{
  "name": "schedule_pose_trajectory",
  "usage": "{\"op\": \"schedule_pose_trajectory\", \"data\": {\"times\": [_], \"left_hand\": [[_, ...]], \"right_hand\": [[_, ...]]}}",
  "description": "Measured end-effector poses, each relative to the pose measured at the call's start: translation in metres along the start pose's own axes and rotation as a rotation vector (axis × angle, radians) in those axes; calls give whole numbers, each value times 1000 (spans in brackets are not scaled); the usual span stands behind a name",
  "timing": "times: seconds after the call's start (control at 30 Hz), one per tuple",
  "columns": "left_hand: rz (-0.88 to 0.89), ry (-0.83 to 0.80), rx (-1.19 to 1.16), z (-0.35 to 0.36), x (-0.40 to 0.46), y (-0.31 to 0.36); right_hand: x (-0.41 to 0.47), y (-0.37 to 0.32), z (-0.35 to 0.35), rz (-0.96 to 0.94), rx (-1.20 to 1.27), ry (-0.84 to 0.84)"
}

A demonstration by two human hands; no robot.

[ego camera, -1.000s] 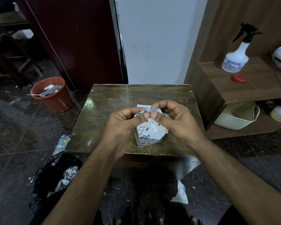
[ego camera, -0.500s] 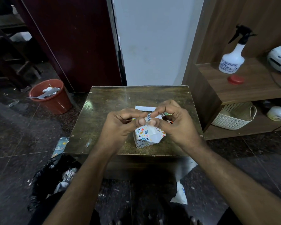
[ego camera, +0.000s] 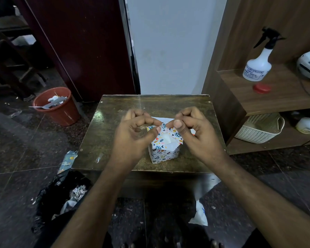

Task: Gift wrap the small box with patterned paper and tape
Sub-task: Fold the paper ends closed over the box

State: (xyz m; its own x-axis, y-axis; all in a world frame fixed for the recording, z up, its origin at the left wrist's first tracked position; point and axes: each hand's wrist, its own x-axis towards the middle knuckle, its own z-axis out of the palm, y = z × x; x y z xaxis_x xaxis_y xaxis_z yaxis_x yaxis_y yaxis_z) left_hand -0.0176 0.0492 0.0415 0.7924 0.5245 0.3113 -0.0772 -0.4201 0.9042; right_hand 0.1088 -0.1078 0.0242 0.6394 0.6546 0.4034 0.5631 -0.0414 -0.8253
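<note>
The small box stands on the brown table, wrapped in white patterned paper with a taped, folded end facing up. My left hand and right hand hang over it with fingers curled. On each hand, thumb and index tip meet at the paper's far top fold and appear to pinch it. A white sheet lies just behind the box. No tape roll is in sight.
On the floor are a red bucket at left, a black trash bag front left, a paper scrap and a white bag. The wooden shelf at right holds a spray bottle, a red lid and a basket.
My fingertips were pressed together over the box top. They have now drawn slightly apart and moved to its far top edge.
</note>
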Motion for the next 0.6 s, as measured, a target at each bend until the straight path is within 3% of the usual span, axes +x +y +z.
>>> {"op": "schedule_pose_trajectory", "data": {"times": [0.07, 0.2, 0.37, 0.47, 0.6], "left_hand": [[100, -19, 121, 0, -1, 2], [88, -93, 82, -6, -5, 7], [158, -308, 198, -28, -9, 8], [210, -381, 223, -29, -11, 5], [265, -249, 234, -19, -10, 0]], "right_hand": [[0, 0, -8, -84, -120, -41], [-2, -3, -26, -242, -313, -215], [-4, -1, -44, -306, -541, -393], [-4, 3, -42, -335, -611, -378], [-1, 4, -35, -360, -531, -287]]}}
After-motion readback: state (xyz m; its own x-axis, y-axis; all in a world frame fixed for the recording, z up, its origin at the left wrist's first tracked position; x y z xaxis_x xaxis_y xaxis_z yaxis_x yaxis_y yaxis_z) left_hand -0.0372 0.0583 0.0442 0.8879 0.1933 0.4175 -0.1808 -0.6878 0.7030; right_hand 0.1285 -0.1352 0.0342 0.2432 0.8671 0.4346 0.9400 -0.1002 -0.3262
